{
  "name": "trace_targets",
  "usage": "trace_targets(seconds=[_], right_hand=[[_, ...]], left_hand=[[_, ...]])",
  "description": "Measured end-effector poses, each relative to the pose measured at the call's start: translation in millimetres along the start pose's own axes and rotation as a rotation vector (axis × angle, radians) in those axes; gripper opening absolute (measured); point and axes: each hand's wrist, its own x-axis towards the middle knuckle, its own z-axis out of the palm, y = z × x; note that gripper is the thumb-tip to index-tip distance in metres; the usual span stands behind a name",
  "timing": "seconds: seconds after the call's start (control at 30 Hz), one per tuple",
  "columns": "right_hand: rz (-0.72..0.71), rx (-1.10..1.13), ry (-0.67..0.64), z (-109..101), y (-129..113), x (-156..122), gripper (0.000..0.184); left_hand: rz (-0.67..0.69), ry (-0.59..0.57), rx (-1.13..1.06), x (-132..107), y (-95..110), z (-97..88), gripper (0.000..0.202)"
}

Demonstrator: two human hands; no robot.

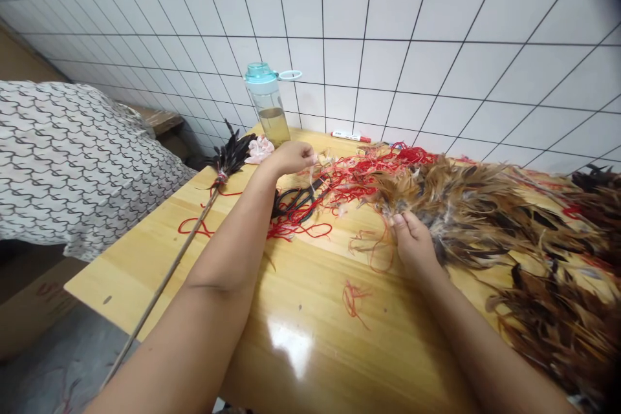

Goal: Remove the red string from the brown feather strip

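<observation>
Over the far part of the table, my left hand is closed in a pinch, and a thin whitish strip hangs at its fingertips. Black-handled scissors lie just below that hand, partly covered by tangled red string. My right hand has its thumb and fingers pressed together at the left end of a strip of brown feathers. Left of my left arm rests a thin stick with a tuft of black feathers bound on its end.
A bottle with a turquoise lid stands by the tiled wall, beside a crumpled pink-white piece. A red-and-white marker lies near the wall. More dark brown feathers cover the right side. Patterned cloth hangs at left.
</observation>
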Motion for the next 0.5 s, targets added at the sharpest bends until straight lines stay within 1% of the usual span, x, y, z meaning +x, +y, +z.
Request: trace_targets(seconds=[0.03, 0.1, 0.17, 0.23, 0.3, 0.37, 0.5], right_hand=[[0.005, 0.007, -0.001, 0.0, 0.6, -0.2, 0.034], [0.028, 0.034, -0.003, 0.6, 2.6, -1.0, 0.036], [0.066, 0.103, -0.015, 1.9, 3.6, -2.3, 0.037], [0.122, 0.232, -0.035, 3.3, 1.3, -3.3, 0.038], [0.188, 0.390, -0.068, 3.8, -5.2, -3.4, 0.040], [0.248, 0.520, -0.096, 2.7, -13.4, -2.0, 0.041], [0.320, 0.674, -0.037, -4.3, -22.4, 4.5, 0.048]], left_hand=[[0.016, 0.057, -0.135, -1.4, 0.5, -2.0, 0.020], [0.052, 0.105, -0.456, -4.4, 5.6, -4.2, 0.021], [0.100, 0.077, -0.757, -7.7, 15.2, -4.0, 0.020], [0.148, 0.008, -0.929, -11.3, 27.4, -2.4, 0.020], [0.190, -0.083, -0.958, -15.2, 40.5, -0.4, 0.020], [0.229, -0.172, -0.888, -19.4, 52.7, 1.6, 0.019], [0.349, -0.294, -0.666, -26.8, 70.3, 3.2, 0.014]])
